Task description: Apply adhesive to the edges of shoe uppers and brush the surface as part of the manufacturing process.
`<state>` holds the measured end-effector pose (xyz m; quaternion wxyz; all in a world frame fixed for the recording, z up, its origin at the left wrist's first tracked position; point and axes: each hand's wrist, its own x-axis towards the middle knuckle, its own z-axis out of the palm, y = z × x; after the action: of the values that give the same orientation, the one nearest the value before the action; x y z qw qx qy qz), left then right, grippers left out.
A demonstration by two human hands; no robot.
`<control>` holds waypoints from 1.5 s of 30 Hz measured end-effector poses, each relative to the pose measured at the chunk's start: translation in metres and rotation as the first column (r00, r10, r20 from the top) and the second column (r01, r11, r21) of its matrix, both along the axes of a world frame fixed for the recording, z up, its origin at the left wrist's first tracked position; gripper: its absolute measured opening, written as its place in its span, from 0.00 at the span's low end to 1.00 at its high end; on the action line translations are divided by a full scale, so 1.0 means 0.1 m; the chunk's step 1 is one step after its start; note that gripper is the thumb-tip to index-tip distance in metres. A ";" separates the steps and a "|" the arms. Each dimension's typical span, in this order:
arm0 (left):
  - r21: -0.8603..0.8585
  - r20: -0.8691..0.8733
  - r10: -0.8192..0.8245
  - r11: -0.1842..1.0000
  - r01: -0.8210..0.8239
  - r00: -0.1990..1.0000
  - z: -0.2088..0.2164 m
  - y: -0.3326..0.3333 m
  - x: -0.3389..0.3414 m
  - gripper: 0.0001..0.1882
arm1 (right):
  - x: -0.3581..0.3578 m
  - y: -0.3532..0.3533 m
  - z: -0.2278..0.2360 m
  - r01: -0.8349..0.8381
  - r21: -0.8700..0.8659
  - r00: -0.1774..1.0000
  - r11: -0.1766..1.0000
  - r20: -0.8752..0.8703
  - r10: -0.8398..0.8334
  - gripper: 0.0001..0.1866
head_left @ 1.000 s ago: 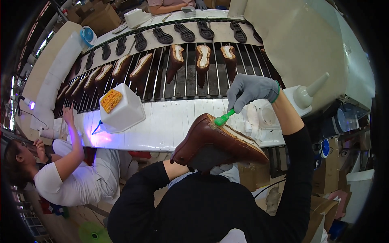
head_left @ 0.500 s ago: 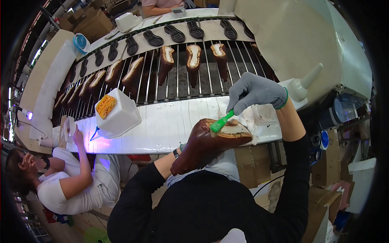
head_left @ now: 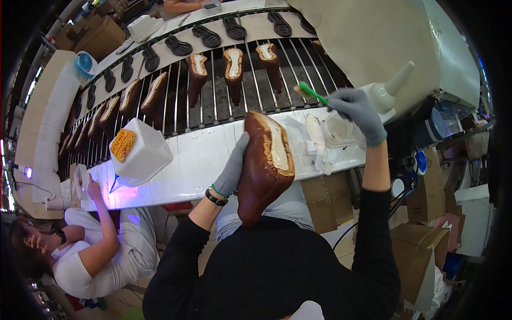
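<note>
My left hand (head_left: 232, 169), in a grey glove, is closed around the side of a brown leather boot upper (head_left: 261, 186). The upper is held in front of me with its underside facing up, showing a pale, whitish strip edged in tan. In my right hand (head_left: 356, 111), also gloved, is a brush with a green handle (head_left: 314, 93). Its bristles point left, away from the upper and over the table's far edge. Just below that hand, a whitish tub (head_left: 340, 129) sits on the table beside a crumpled white cloth or paper (head_left: 316, 136).
A slatted conveyor (head_left: 213, 101) carries several brown uppers, with black soles (head_left: 206, 36) on a ledge behind. A white box (head_left: 146, 154) with a yellow-labelled item and a white spouted bottle (head_left: 385, 93) stand on the table. A co-worker (head_left: 88, 256) sits at left; cardboard boxes (head_left: 416, 250) lie right.
My right hand has lifted the brush off the upper and moved right and away. The upper has turned more upright, bringing my left hand into sight. The whole view has shifted slightly.
</note>
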<state>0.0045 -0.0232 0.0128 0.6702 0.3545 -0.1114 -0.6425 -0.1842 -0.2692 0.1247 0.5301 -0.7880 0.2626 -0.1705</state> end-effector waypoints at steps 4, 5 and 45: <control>-0.064 0.066 0.219 0.975 -0.214 0.974 -0.23 0.07 0.14 0.37 | -0.66 0.03 -0.76 0.210 -0.778 0.855 0.592 -0.147 -0.498 0.10; -0.088 0.050 0.238 0.969 -0.233 0.970 -0.20 0.05 0.14 0.38 | -0.74 0.05 -0.85 0.193 -0.790 0.786 0.582 -0.231 -0.574 0.10; -0.076 0.921 0.284 0.802 -0.592 0.267 -1.01 0.95 0.60 0.12 | 0.23 1.14 -1.09 0.418 0.732 0.629 0.538 0.194 -0.753 0.22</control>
<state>0.0646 0.0718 -0.0885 0.5936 0.7498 -0.2559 -0.1410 -0.1611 -0.1552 0.0153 0.7127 -0.3515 0.4178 -0.4405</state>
